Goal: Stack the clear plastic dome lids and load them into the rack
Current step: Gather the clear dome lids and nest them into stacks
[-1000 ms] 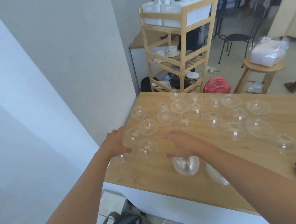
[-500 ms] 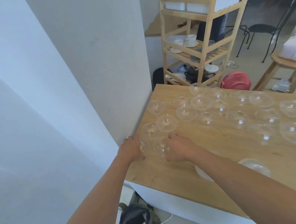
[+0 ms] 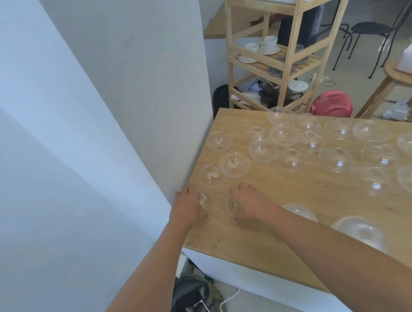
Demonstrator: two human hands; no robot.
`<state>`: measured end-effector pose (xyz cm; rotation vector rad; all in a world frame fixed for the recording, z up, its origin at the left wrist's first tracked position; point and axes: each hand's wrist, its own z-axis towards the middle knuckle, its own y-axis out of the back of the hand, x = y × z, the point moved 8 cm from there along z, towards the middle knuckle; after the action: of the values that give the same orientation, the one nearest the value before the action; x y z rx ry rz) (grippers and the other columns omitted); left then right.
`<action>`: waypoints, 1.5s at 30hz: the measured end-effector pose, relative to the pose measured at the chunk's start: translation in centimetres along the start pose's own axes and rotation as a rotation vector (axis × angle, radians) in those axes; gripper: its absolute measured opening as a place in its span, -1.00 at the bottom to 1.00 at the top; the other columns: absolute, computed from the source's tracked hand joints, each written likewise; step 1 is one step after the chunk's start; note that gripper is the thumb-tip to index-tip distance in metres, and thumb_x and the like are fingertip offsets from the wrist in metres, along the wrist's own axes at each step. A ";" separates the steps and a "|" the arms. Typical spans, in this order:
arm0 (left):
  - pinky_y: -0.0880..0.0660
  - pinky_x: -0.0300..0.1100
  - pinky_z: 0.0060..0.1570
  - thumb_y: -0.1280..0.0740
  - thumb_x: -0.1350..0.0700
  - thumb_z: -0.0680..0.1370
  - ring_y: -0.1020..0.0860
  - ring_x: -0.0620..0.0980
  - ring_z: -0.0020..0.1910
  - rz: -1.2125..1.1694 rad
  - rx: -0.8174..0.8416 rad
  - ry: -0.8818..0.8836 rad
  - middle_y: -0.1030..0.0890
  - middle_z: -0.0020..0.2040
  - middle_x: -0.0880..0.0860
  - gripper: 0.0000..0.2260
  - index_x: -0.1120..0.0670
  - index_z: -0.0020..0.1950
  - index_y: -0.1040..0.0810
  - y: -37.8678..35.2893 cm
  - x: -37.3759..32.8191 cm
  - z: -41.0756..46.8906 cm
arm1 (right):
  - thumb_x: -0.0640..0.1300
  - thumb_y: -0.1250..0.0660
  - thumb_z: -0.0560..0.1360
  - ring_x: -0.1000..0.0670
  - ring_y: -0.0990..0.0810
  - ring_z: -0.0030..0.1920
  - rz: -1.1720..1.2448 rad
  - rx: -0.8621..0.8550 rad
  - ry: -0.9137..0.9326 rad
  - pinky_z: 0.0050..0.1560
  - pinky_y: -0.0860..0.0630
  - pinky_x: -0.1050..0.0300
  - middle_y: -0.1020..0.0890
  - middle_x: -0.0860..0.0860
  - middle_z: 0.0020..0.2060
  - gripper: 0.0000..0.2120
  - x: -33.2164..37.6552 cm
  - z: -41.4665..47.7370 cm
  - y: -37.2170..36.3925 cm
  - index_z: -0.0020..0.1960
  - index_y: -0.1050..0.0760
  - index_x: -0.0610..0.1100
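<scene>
Wooden bench at centre right is strewn with clear dome lids, and at its left edge a wall-side lid is gripped by curled fingers of the left hand, a neighbouring lid by the right hand.

Shut in at centre left by the wall hard against the surface edge, crowded across the upper right by dome lids lying close together or touching, open along the bare wood band at centre and along the near edge below centre.
</scene>
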<state>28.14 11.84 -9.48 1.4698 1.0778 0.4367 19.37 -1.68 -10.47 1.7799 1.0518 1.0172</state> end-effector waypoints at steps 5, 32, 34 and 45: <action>-0.40 -0.11 0.12 -0.54 -0.04 0.36 -0.37 0.09 0.20 -0.085 -0.022 0.039 -0.38 0.24 0.09 -0.31 0.14 0.34 -0.30 0.0 0.2 -0.5 | 0.01 -0.50 0.35 -0.18 -0.39 0.24 -0.021 -0.006 0.020 0.12 -0.48 -0.03 -0.40 -0.15 0.20 -0.33 0.0 -0.3 0.3 0.34 -0.28 -0.12; -0.36 -0.07 0.30 -0.55 -0.10 0.32 -0.29 0.03 0.40 -0.220 0.103 -0.459 -0.30 0.41 0.05 -0.15 0.01 0.51 -0.23 -2.0 -21.6 -5.4 | 0.13 -0.61 0.22 -0.05 -0.41 0.30 0.369 -0.268 -0.182 0.24 -0.43 0.01 -0.37 0.04 0.34 -0.06 -19.3 -18.8 8.4 0.48 -0.22 0.12; -0.34 -0.04 0.34 -0.54 -0.09 0.34 -0.26 0.05 0.42 -0.173 0.149 -0.454 -0.28 0.42 0.06 -0.15 0.03 0.52 -0.21 -3.2 -22.3 -5.9 | 0.14 -0.62 0.21 -0.04 -0.40 0.32 0.346 -0.244 -0.187 0.25 -0.41 0.02 -0.35 0.07 0.35 -0.06 -20.1 -20.2 7.2 0.47 -0.24 0.13; -0.41 -0.01 0.27 -0.51 -0.05 0.35 -0.32 0.10 0.36 0.011 0.193 -0.382 -0.28 0.42 0.07 -0.13 0.04 0.54 -0.15 -6.8 -22.3 -7.1 | 0.06 -0.60 0.24 -0.03 -0.31 0.38 0.271 -0.149 -0.167 0.34 -0.38 0.02 -0.32 0.04 0.40 -0.07 -20.7 -21.5 1.9 0.50 -0.23 0.05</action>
<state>8.98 -2.99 -7.16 1.6478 0.8211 0.0522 -6.43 -16.19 -6.12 1.8801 0.6278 1.0569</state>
